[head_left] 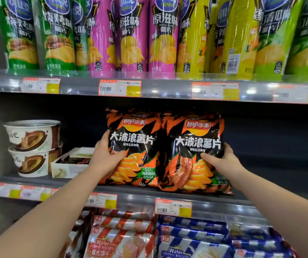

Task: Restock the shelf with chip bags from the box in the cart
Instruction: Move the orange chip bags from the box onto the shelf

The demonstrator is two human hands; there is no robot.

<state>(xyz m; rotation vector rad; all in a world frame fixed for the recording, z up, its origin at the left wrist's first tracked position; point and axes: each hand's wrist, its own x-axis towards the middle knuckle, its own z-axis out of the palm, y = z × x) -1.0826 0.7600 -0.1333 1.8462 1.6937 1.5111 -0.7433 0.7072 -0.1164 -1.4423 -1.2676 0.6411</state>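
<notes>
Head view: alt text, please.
The left hand holds the left bag and the right hand the right bag, upright side by side on the middle shelf. Cups stand left; chip tubes stand above.

Two black-and-orange bags stand upright on the middle shelf [138,194], side by side and touching. The left hand [105,157] grips the left chip bag [136,138] at its left edge, with the thumb laid across the front. The right hand [224,160] grips the right chip bag [196,146] at its right edge, thumb likewise on the front. Left of the bags sit two stacked tubs [32,146] and an open white box [71,164]. Tall chip tubes [130,34] in green, pink and yellow line the shelf above. Red wafer packs [119,241] and blue wafer packs [192,244] fill the shelf below.
</notes>
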